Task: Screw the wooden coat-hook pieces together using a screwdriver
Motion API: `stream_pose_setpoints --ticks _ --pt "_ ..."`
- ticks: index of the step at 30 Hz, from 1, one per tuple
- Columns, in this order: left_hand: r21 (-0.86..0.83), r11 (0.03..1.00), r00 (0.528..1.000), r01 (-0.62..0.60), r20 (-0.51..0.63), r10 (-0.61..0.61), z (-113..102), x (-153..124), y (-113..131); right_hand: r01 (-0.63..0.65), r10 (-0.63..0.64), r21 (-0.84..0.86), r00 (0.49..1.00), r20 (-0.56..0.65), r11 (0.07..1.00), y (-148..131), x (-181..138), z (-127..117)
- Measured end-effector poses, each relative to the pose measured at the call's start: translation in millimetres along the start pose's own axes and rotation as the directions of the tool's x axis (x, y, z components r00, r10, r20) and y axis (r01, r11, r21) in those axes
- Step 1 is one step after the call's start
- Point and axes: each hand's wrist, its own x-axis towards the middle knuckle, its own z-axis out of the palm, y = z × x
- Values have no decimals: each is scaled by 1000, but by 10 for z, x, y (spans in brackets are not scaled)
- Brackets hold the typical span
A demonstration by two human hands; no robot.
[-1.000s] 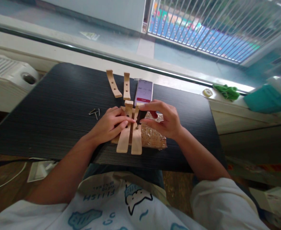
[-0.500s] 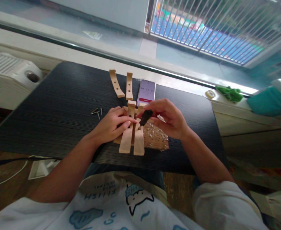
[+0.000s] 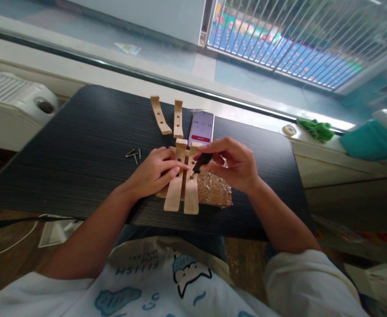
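A short screwdriver with a black handle (image 3: 202,163) is gripped between the thumb and fingers of my right hand (image 3: 235,163). Its tip meets a hole in the right-hand curved wooden piece (image 3: 191,198). Beside that piece lies a second curved wooden piece (image 3: 173,198), with a narrow gap between the two. My left hand (image 3: 157,171) rests across the second piece, fingers stretched out, fingertips reaching the right-hand one. Both pieces lie over a brown board in clear wrap (image 3: 215,189).
Two more curved wooden pieces with holes (image 3: 160,116) (image 3: 178,119) lie toward the back of the dark table (image 3: 64,145). A phone (image 3: 202,125) showing a timer is behind my hands. Several screws (image 3: 133,155) lie at left. Tape (image 3: 289,130) and a green cloth (image 3: 317,129) sit on the sill.
The screwdriver handle leans further to the right, and my right hand has shifted slightly with it. My left hand and the wooden pieces stay where they were.
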Motion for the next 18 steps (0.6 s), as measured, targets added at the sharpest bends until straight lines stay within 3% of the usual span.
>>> stream_pose_setpoints --ticks 11,18 --pt "4 1000 1000 -26 0 26 6 -8 -22 27 -38 -77 988 -151 997 37 -10 95" --pt "3 1000 1000 -27 -12 27 7 2 -13 48 -79 -174 981 -178 984 -12 -6 114"
